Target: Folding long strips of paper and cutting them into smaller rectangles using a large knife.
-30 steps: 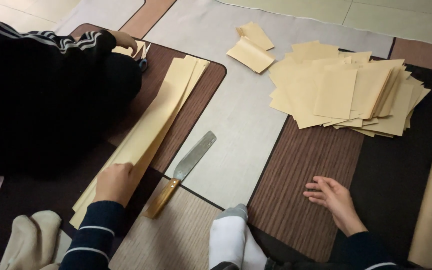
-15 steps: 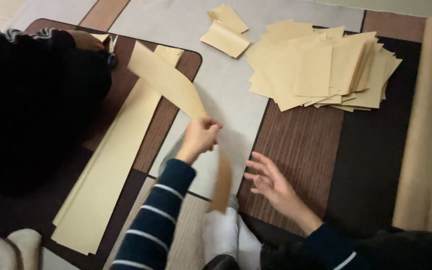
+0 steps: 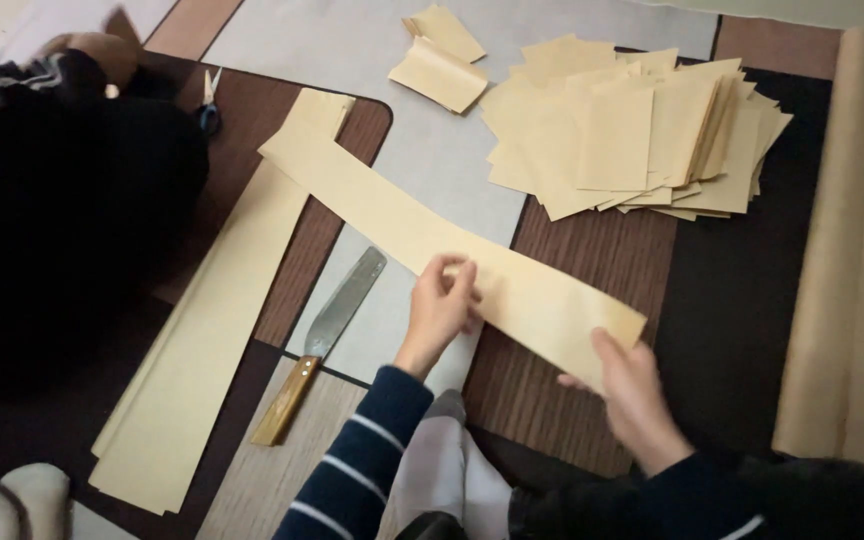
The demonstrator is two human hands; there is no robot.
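Observation:
I hold one long tan paper strip [image 3: 392,215] above the floor, running from upper left to lower right. My left hand [image 3: 442,305] pinches it near its middle. My right hand [image 3: 627,385] grips its lower right end. Both hands are closed on the strip. To the left lies a stack of long tan strips [image 3: 202,340] on the dark mat. A flat metal blade with a wooden handle [image 3: 317,345] rests on the floor between that stack and my left hand.
A heap of square tan sheets [image 3: 642,130] lies at upper right, two folded pieces [image 3: 442,60] beside it. A tan paper roll [image 3: 852,250] runs down the right edge. Another person in black [image 3: 62,210] sits at left, scissors [image 3: 209,105] near them.
My left hand lifted one strip off the stack and carried it right. My right hand rose from the floor and took the strip's end. The strip now spans both hands.

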